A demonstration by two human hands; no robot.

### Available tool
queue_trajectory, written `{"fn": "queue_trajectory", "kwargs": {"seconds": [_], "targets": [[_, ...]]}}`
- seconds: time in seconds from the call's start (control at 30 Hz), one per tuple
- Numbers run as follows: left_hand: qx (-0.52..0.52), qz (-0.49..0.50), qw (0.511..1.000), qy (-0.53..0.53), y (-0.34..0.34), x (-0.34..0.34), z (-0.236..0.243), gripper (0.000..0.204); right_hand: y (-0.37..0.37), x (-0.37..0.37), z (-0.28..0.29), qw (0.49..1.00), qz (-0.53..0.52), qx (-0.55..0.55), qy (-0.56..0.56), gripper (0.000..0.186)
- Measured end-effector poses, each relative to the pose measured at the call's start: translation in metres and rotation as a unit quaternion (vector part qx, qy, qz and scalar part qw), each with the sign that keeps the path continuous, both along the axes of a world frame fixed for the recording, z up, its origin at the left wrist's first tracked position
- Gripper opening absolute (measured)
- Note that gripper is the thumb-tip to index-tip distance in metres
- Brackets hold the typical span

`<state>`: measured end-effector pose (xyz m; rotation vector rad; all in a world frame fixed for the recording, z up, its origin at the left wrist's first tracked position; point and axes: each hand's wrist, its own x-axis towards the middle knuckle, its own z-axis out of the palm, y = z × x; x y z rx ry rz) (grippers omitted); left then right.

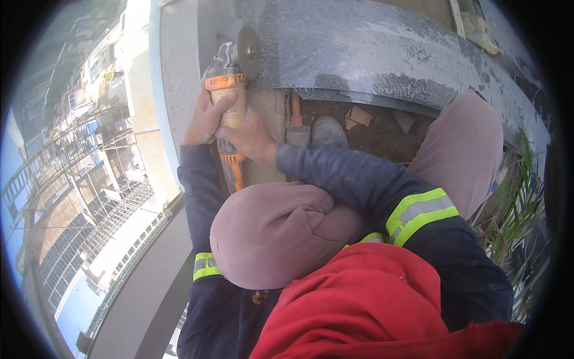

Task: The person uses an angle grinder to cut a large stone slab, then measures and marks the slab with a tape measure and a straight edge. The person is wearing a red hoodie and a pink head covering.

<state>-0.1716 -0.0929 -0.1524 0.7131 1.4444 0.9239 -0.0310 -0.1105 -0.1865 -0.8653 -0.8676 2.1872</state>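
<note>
At a gray sheet's (347, 51) left end, a grinder (238, 110) points forward, left hand (206, 118) and right hand (253, 139) wrapped around its body in a closed grip. The left forearm (200, 176) runs outside one knee (269, 233); the right reaches between both.

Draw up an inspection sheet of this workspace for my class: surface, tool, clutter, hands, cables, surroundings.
Surface: grey sheet, mottled and scuffed.
Tool: orange-trimmed angle grinder; disc at the sheet's left end, contact unclear.
Clutter: red-handled tool; brown fragment and grey fragment on dark ground.
Hands: left hand and right hand both grip the grinder, the left nearer the disc.
Cables: nothing seen.
Surroundings: pale wall left; leafy plant right.
</note>
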Motion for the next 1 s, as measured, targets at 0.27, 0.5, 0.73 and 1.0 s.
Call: {"fn": "queue_trajectory", "kwargs": {"seconds": [0.27,0.5,0.73,1.0], "targets": [[-0.006,-0.006,1.0,0.01,-0.015,0.003,0.01,0.093,-0.015,0.0,0.002,0.999,-0.007,-0.019,0.046,0.052],[0.002,-0.018,1.0,0.02,-0.02,0.001,0.009,0.093,-0.016,0.004,0.011,0.999,0.001,-0.02,0.037,0.051],[-0.003,-0.015,1.0,0.025,-0.022,0.002,0.01,0.094,-0.02,0.003,0.007,0.999,0.002,-0.014,0.039,0.054],[0.002,-0.013,1.0,0.028,-0.025,0.003,0.012,0.096,-0.024,0.0,0.004,0.998,0.008,-0.041,0.056,0.057]]}}
